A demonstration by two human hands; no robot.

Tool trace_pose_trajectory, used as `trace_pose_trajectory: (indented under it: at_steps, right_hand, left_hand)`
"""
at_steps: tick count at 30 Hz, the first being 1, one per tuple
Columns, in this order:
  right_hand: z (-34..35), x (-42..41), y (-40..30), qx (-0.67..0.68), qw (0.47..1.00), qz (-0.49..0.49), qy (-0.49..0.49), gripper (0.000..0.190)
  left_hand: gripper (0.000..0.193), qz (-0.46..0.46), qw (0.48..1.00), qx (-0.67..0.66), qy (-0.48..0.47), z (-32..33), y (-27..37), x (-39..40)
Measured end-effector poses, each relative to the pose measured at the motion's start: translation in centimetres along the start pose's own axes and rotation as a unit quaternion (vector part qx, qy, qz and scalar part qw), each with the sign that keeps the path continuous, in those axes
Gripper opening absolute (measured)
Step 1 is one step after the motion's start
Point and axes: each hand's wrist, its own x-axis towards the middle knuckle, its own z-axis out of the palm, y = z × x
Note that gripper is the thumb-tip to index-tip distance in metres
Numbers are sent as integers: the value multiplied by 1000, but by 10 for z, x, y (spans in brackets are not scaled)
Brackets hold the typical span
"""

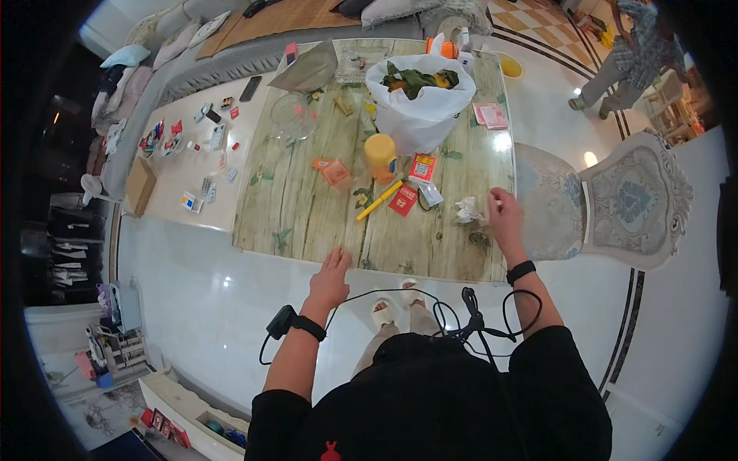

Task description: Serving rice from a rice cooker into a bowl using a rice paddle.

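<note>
My left hand lies at the table's near edge with fingers extended and nothing in it. Over the right part of the wood-patterned table, my right hand has curled fingers; whether something small is between them cannot be told. Just left of it is crumpled white tissue. Farther left lie a red packet, a small pale packet, a yellow marker-like stick and a red-and-white box. A yellow-lidded jar stands behind the stick, beside an orange translucent container.
A white plastic bag with leafy fruit stands towards the back, near pink packets. An upholstered chair is at the right. Another person stands beyond it. A lower cream surface at left holds small items. Black cable hangs before me.
</note>
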Motion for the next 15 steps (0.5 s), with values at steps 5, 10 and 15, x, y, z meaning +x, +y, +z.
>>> trace_pose_trajectory:
  at_steps: [5,10,15]
  right_hand:
    - [20,-24,-10,-91,976,-107,-166,22]
    - [44,-63,-7,-110,917,-197,-329,17]
    - [18,-23,20,-62,932,-272,-232,13]
  left_hand:
    - [71,-9,1000,5,-7,1,1,1]
    - [72,5,1000,0,2,-1,4,1]
    - [73,-3,1000,10,-11,-3,4,2]
